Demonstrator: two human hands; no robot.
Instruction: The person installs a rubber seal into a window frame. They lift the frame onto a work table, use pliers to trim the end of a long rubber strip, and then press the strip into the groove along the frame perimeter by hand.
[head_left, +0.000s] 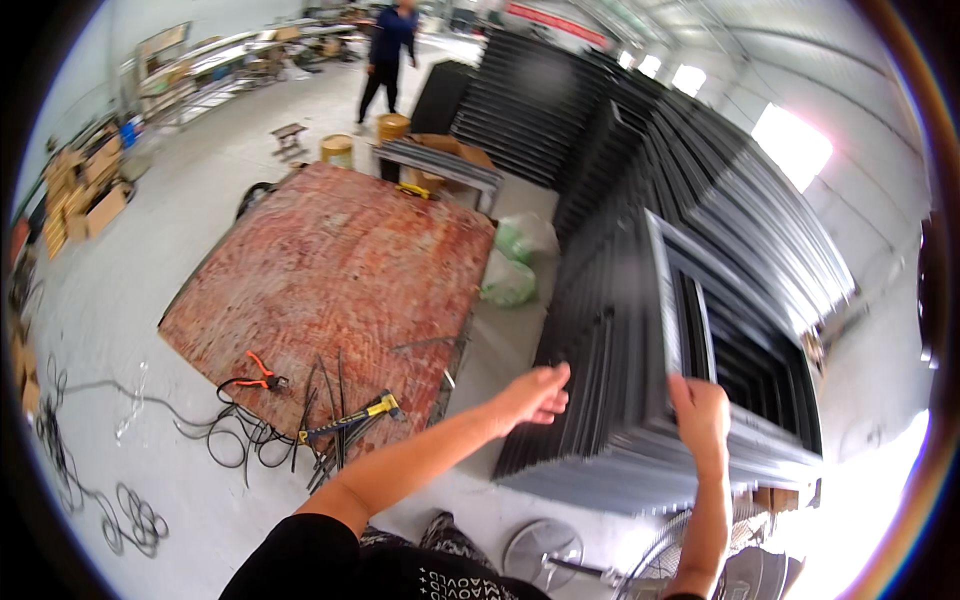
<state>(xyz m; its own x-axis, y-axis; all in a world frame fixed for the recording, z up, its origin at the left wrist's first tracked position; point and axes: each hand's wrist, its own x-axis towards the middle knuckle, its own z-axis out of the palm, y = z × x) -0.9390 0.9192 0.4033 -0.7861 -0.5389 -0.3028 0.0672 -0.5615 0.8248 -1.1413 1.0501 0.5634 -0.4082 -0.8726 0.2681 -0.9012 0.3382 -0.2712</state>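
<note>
Where the dark grey rectangular metal frames [595, 400] stand: right of the red-brown worn wooden desk [340, 270], upright, probably to pack closely.
Right hand [704, 415]: closed on the pale-edged outermost frame [662, 300], right of the desk, presumably steadying it.
Left hand [532, 396]: loosely curled, seemingly empty, just right of the desk, apart from the right.
Orange-handled pliers [266, 374], yellow-and-black hammer [350, 418]: on the desk's near edge, likely for easy reach.
</note>
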